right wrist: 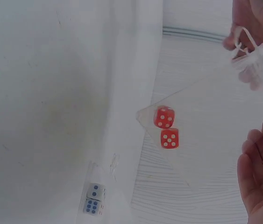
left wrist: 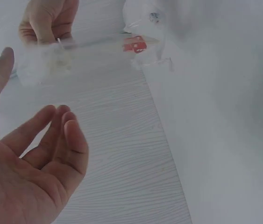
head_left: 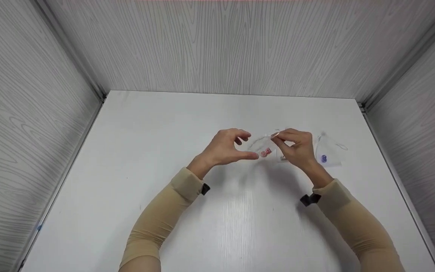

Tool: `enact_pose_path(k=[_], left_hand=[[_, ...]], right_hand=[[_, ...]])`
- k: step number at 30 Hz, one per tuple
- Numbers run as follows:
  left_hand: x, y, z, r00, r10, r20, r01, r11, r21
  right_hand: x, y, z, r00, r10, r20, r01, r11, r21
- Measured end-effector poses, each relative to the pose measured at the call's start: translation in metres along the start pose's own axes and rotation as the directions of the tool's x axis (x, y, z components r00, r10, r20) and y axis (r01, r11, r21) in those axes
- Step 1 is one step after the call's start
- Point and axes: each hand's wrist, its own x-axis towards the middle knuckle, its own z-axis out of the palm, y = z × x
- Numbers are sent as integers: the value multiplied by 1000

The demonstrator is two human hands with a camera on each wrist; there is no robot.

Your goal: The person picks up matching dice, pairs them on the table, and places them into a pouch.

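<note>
A clear drawstring bag [right wrist: 206,112] holds two red dice [right wrist: 166,127] with white dots, sitting in its corner. My right hand [head_left: 296,149] pinches the mouth of this bag between thumb and fingers and holds it above the table. To its left is my left hand [head_left: 227,147], thumb and fingers spread wide apart around the near side of the bag. Nothing is gripped in it. A white cord loop [right wrist: 245,39] hangs at the bag's mouth, near the left fingers in the right wrist view.
Right of the right hand, another clear bag [head_left: 329,149] lies flat with a blue-purple piece in it. White dice with blue dots [right wrist: 93,199] sit in a clear bag. Wood-patterned panels [head_left: 217,45] enclose the white table [head_left: 157,124].
</note>
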Motion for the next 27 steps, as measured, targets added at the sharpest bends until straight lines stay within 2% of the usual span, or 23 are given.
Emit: enact_pose_path(k=[3, 5, 12, 20, 24, 27], left_hand=[[-3, -6, 3, 998, -38, 49, 37, 999, 15], [-3, -8, 5, 999, -24, 43, 24, 1000, 10], [-3, -5, 2, 996, 20, -87, -28, 995, -95], [-3, -2, -2, 985, 72, -157, -84, 994, -69], [-2, -2, -5, 979, 121, -167, -127, 991, -28], [-1, -2, -9, 976, 153, -153, -153, 988, 12]], right_hand=[[0, -2, 1, 1000, 16, -15, -15, 1000, 7], [0, -3, 1, 999, 27, -22, -27, 1000, 13], [0, -6, 4, 998, 54, -19, -53, 997, 52], [0, -10, 8, 996, 73, -41, -70, 995, 71], [-1, -12, 8, 993, 112, 30, -114, 991, 66], [-3, -12, 5, 967, 218, 129, -225, 974, 38]])
